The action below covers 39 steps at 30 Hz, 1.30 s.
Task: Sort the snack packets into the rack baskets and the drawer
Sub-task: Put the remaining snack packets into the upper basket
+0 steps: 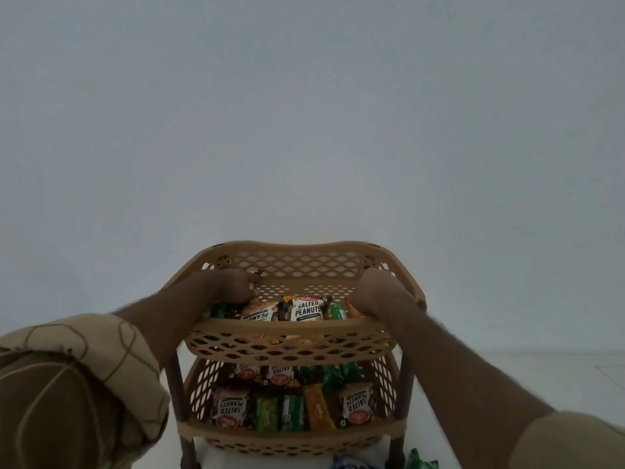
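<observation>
Both hands reach into the top basket [294,324] of a snack rack.
Left hand [236,286] pinches a peanut packet [258,311], likely arranging it; right hand [370,292] curled, its grip hidden.

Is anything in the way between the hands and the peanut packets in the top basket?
Nothing visible is. Both the left hand and the right hand are already inside the tan perforated plastic top basket, right beside the white-and-brown salted peanuts packets. The left hand touches the packets at its side; its fingers are hidden.
</observation>
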Motion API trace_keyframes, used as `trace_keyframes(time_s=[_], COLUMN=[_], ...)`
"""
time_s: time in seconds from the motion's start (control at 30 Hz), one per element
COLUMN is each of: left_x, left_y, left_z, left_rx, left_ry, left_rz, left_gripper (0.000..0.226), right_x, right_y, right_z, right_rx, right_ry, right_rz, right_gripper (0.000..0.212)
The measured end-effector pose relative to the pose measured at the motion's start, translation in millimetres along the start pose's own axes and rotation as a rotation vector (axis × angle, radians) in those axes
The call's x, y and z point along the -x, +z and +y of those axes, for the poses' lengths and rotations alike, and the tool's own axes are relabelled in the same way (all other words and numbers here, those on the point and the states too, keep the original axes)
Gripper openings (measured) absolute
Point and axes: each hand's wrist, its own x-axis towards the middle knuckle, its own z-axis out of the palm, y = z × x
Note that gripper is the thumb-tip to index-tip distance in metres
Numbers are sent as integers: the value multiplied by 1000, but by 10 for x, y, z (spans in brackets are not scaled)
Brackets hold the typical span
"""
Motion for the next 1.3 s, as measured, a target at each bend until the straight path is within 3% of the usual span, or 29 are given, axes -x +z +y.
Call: trace_keyframes(time_s=[0.3,0.5,0.67,0.77,1.0,1.17,1.3], left_x=[518,1177,1570,1778,2047,2284,2577], left_y=[-70,191,528,857,1768,2512,3024], left_z=[110,380,503,559,708,855,1018], left_rx=[240,397,315,326,312,369,466], left_ry=[156,320,406,492,532,600,671], left_rz=[304,807,977,1045,921,574,479], left_gripper=[65,47,38,30,21,15,9], right_x=[161,357,720,1111,1985,2454,2856], right_y=[-102,-184,-308,-227,520,1067,1349], right_z=[12,67,252,482,1163,1623,1969], right_rx=[-150,-514,-679,-728,-700,-648,-538], right_ry=[-109,-165,-235,-275,-172,-22,-1], right_rz=[211,354,579,611,364,148,-23], right_gripper=[19,19,16,14,14,11,7])
